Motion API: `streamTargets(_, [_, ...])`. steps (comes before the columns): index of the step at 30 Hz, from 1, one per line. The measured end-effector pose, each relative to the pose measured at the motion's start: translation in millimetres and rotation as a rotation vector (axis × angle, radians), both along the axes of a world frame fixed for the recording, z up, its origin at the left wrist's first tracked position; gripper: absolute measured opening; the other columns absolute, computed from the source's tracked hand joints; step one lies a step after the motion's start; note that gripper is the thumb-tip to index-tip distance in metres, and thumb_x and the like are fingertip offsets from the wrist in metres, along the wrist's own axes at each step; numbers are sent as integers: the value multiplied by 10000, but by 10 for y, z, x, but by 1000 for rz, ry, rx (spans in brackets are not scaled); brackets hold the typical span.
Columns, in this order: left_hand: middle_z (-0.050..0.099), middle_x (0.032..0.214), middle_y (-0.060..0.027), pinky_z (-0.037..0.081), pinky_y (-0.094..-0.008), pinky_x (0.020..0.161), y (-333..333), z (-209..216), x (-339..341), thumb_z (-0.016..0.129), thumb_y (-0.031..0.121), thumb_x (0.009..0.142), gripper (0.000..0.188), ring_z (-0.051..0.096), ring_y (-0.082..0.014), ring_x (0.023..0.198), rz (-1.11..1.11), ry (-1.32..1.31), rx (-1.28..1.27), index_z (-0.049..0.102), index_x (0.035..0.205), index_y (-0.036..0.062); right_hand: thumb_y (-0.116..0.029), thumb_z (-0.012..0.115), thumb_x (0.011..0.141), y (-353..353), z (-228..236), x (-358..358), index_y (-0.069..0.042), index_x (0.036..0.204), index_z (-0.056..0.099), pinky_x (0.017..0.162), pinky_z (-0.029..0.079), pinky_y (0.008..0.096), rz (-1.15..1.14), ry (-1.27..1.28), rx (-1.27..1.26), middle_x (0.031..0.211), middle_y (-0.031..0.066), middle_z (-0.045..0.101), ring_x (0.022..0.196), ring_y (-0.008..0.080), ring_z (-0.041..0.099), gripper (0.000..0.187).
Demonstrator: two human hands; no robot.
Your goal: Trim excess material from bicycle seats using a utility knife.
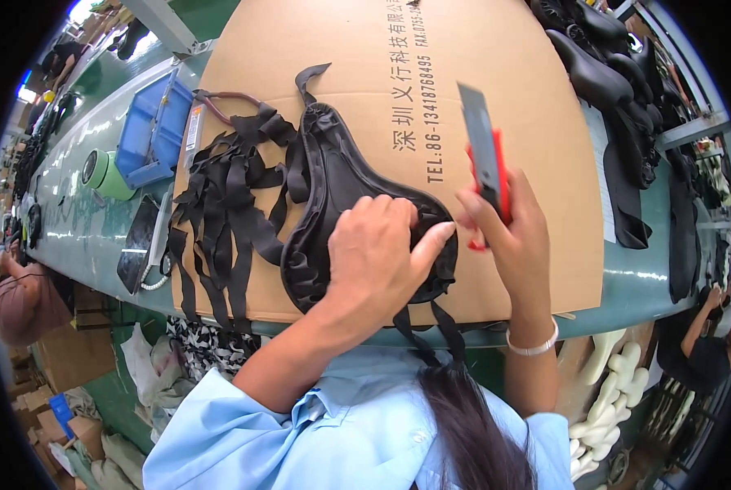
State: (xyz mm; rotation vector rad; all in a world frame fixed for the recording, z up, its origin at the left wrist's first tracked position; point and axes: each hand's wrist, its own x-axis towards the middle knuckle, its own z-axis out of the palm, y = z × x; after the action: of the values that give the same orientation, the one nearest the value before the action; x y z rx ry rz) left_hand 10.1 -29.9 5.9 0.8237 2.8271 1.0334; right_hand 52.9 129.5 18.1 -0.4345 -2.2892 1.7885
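A black saddle-shaped cover lies hollow side up on a printed cardboard sheet, near the edge closest to the person. On my head-camera feed, the left hand rests on its wide end, fingers curled and thumb stretched out toward the rim; I cannot tell whether the fingers pinch the material. The right hand, just beyond the cover's right side, is clamped around a red-handled utility knife, its gray blade pointing up and away from the person.

Large dark characters and a row of digits run lengthwise along the cardboard; I also see a small white-and-orange label at its left edge, too small for me to read. A heap of black strips lies beside the cover, and two black straps hang over the near edge.

Farther left, a blue bin stands on the green table, its contents unclear to me, beside a pale green cylinder with a dark round end. At far right, black saddles are piled together; cardboard boxes crowd the floor at lower left.
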Motion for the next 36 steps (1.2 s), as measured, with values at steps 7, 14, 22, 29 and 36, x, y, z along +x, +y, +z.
streamTargets(7, [544,670,-116,374,-404,691,46,-35,-3,605,184,833,214,521,-298,706,-53,-112,184,555,708,18,-83,633,869,240,4,692,-83,1326,532,548,462,312,146,199,708,738,99,597,579,198,553,468])
streamTargets(14, [523,646,-118,356,-414,668,11,15,-48,548,149,819,223,503,-304,672,-38,-273,229,497,643,22,-68,665,813,219,312,502,-269,1365,525,470,396,328,391,-14,1166,594,46,428,493,188,475,604])
streamTargets(22, [448,544,-116,364,-370,605,-75,15,-99,539,120,756,228,416,-270,587,-92,-447,367,441,604,-20,-73,655,821,236,326,707,-256,1383,504,466,379,340,316,-19,894,584,51,426,492,195,474,610])
streamTargets(29, [549,647,-66,384,-300,677,-132,-13,-84,590,139,816,227,468,-178,654,9,-601,638,555,648,-10,-46,632,841,249,386,739,-194,1414,455,528,444,367,452,-217,895,681,103,565,551,250,553,618])
streamTargets(36, [585,823,-15,384,-212,654,-131,88,-81,604,104,875,144,519,-69,750,-32,-935,1088,592,790,-12,-13,587,876,-455,-63,1221,-100,1420,411,661,515,391,-82,-69,410,1056,214,657,805,342,677,579])
